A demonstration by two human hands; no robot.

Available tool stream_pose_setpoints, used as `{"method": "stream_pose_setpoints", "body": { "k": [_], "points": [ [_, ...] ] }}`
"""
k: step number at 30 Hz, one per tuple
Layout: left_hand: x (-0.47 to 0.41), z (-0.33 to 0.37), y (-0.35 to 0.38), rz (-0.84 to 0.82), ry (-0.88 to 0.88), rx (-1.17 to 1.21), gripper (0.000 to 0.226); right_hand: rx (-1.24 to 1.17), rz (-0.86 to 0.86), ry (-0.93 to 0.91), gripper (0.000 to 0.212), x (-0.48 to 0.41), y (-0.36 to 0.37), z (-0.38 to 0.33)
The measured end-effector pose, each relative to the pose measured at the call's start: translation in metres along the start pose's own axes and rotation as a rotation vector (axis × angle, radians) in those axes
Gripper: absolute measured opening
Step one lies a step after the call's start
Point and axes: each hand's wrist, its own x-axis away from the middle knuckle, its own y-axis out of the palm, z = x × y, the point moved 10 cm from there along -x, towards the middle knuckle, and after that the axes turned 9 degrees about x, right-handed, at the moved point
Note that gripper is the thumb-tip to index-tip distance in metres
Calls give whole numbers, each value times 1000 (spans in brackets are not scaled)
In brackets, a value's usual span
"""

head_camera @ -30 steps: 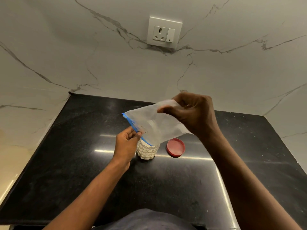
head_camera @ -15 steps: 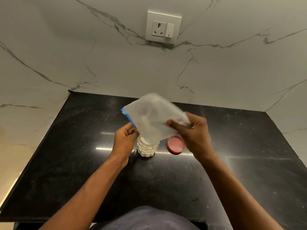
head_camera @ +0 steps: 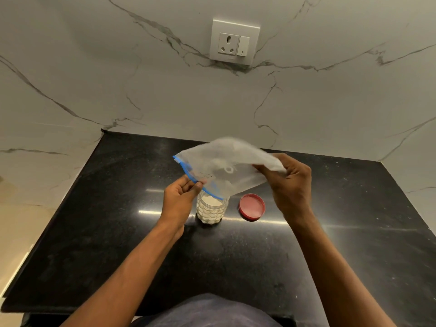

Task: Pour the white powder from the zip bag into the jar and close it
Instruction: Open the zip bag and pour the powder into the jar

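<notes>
A clear zip bag (head_camera: 226, 166) with a blue zip strip hangs tilted over the open jar (head_camera: 211, 210), its mouth corner pointing down at the jar's opening. The bag looks nearly empty, with a little white residue inside. My left hand (head_camera: 180, 201) pinches the blue zip edge just left of the jar. My right hand (head_camera: 289, 185) grips the bag's bottom edge, raised to the right. The small clear, dimpled jar stands on the black counter (head_camera: 118, 232) and holds white powder almost to the top. The red lid (head_camera: 252, 206) lies flat on the counter, just right of the jar.
White marble walls rise behind and on both sides of the counter. A wall socket with a switch (head_camera: 234, 42) sits on the back wall above. The counter's front edge is close to my body.
My right hand dropped from high above the jar to a lower spot on the right, then rose a little, shifting the bag's bottom. My left hand stayed at the zip edge.
</notes>
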Motion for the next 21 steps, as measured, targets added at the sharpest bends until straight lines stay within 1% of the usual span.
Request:
{"method": "stream_pose_setpoints", "body": {
  "k": [3, 4, 6, 7, 9, 10, 13, 15, 17, 19, 21],
  "points": [
    [0, 1, -1, -3, 7, -1, 34, 115, -91, -44, 13, 7, 16, -3],
    [-1, 2, -1, -5, 9, 1, 33, 133, -75, -48, 12, 7, 15, -2],
    [-3, 3, -1, -8, 13, -2, 28, 113, 42, -35, 3, 2, -1, -1],
    [-3, 4, -2, -3, 17, 1, 29, 125, 65, -43, 4, 1, -5, -2],
    [-3, 3, -7, 26, 12, 13, 29, 201, 29, -92, 8, 2, -4, -7],
    [-4, 2, -7, 34, 8, 20, 29, 200, 37, -97, 5, 2, -8, -7],
    [-3, 0, -5, 20, -2, 42, 26, 46, 117, -1, 5, -3, -32, 3],
    [-4, -3, -7, 34, -13, 43, 27, 28, 73, 1, 3, -4, -32, 3],
    [-5, -2, -7, 35, -6, 29, 25, 4, 48, 9, 5, -2, -30, 2],
    [-6, 2, -3, -3, 14, 54, 26, -77, 86, 65, 10, -1, -35, 9],
    [-6, 10, 4, -78, 20, 84, 27, -205, 118, 148, 11, -1, -42, 24]
  ]
}}
